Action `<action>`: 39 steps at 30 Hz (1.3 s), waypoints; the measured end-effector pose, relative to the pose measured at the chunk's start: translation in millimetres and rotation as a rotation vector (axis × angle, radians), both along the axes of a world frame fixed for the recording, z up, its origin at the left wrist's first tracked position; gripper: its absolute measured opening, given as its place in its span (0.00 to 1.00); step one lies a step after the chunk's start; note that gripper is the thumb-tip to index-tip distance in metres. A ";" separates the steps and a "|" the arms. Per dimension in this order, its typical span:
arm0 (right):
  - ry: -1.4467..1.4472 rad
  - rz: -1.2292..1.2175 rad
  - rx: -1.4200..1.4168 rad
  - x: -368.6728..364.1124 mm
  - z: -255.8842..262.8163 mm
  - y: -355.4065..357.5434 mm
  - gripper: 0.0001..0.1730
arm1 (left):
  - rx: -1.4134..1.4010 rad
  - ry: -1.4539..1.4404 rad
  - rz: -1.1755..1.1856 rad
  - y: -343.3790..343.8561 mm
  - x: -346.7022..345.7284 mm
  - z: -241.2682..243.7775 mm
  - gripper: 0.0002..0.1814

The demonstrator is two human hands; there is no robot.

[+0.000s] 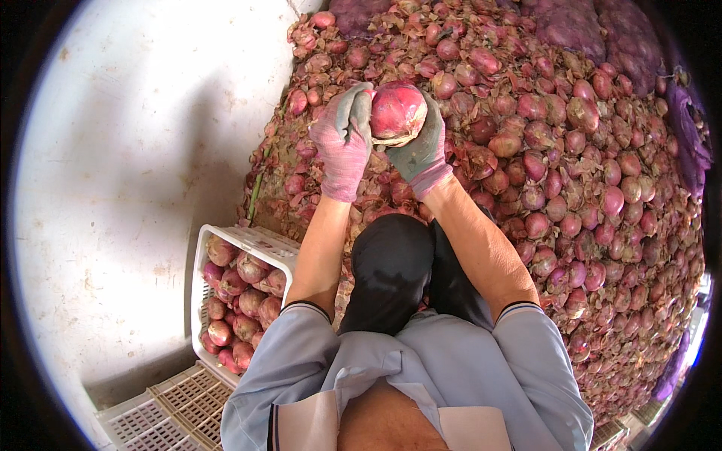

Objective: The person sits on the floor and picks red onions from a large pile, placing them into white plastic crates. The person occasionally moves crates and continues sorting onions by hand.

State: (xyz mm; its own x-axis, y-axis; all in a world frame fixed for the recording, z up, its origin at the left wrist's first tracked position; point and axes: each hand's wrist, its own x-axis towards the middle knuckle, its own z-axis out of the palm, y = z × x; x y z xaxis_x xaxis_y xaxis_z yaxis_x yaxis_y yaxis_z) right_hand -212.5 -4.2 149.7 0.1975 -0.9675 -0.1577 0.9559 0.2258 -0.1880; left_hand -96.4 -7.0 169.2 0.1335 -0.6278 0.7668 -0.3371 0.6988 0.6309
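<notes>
A large red onion (398, 111) is held up before me, between both hands. Its upper surface is glossy, and papery dry skin hangs ragged along its lower edge. My right hand (422, 147), in a pink glove with a grey coated palm, cups the onion from the right and below. On the other side, my left hand (345, 135) wears a matching glove. Its fingers are curled against the onion's left side, with a small bright red spot at the fingertips; what lies under them is hidden. Loose skins and onions lie beneath both hands.
A broad heap of red onions (569, 222) covers the front and right. Purple mesh sacks (564, 28) stand at its far edge. A white plastic crate (289, 265) of onions tilts at my left, beside slatted crates (186, 403). A pale wall or panel (124, 169) bounds the left.
</notes>
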 end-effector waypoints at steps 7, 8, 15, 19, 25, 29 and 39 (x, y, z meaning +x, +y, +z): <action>0.014 0.034 -0.035 3.7 3.5 8.6 0.18 | 0.409 0.445 0.140 -45.5 50.9 -39.2 0.13; 0.077 0.042 -0.087 4.0 4.7 10.2 0.18 | 0.427 0.344 0.215 -46.8 59.8 -45.2 0.12; 0.030 0.094 -0.029 3.8 9.3 2.2 0.28 | 0.698 0.016 0.205 -2.8 90.1 -50.7 0.36; 0.204 0.082 0.035 7.8 10.8 3.4 0.29 | 0.429 -0.049 -0.179 28.3 69.5 -31.0 0.38; 0.362 0.119 -0.086 15.1 8.1 10.8 0.29 | 0.571 0.103 -0.442 41.1 57.0 -2.8 0.44; 0.380 0.159 -0.163 17.3 -5.8 6.3 0.28 | 0.554 0.020 -0.317 39.8 61.4 -12.0 0.49; 1.161 0.546 -0.521 33.1 2.8 30.3 0.38 | 0.597 0.433 0.068 85.2 63.7 -34.9 0.38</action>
